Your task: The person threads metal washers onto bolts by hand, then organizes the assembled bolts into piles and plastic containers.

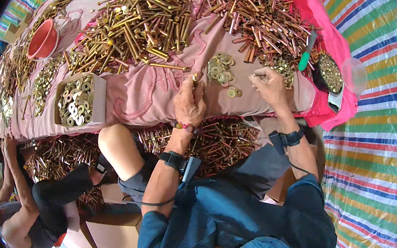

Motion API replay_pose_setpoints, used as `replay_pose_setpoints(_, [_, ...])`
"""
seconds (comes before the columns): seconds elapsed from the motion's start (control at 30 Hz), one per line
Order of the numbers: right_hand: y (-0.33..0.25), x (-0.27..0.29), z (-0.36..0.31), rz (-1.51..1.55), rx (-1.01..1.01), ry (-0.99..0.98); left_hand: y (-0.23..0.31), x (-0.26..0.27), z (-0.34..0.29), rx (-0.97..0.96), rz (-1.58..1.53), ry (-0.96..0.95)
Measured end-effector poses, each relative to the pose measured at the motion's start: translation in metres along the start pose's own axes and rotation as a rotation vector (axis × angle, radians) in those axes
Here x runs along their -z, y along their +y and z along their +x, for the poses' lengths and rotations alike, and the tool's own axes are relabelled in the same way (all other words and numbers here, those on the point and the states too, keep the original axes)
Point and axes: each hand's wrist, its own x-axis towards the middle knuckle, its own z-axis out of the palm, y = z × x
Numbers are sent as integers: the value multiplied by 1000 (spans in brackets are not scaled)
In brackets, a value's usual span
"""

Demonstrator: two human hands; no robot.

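My left hand (pixel 190 101) is closed around a brass-coloured bolt (pixel 195 78); only its end shows past the fingertips, the rest hidden in the hand. To the right, my right hand (pixel 270 84) has its fingers pinched over the cloth, and whatever they may hold is too small to make out. Between the hands lies a loose group of flat washers (pixel 220 68), with a few more washers (pixel 234 92) nearer me. Beside the right hand is a small pile of nuts (pixel 283 71). A long bolt (pixel 169 67) lies just beyond my left hand.
Large heaps of bolts (pixel 134 27) and metal sleeves (pixel 257 17) cover the far side of the pink cloth (pixel 137 89). A washer box (pixel 97 99) stands left, near a red bowl (pixel 43 40). Rightward are a green-handled tool (pixel 305 59) and a nut container (pixel 329 74). Another person (pixel 19 215) sits left.
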Motion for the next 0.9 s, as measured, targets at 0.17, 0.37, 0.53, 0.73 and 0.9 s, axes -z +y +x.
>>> replay_pose_setpoints(0.17, [-45, -34, -1, 644, -41, -227, -7, -4, -2, -52, 14, 24])
replay_pose_setpoints(0.37, [-88, -58, -6, 757, -9, -421, -8, -2, -1, -146, -56, 24])
replay_pose_setpoints(0.53, [-97, -76, -10, 640, 152, -365, -8, -3, -2, -127, -132, -2])
replay_pose_setpoints(0.73, [-111, -78, -12, 201, 361, -267, -4, 4, -2, -67, -172, -63])
replay_pose_setpoints(0.9, [-118, -79, -14, 68, 517, -168, -8, 0, 0, -119, -133, -50])
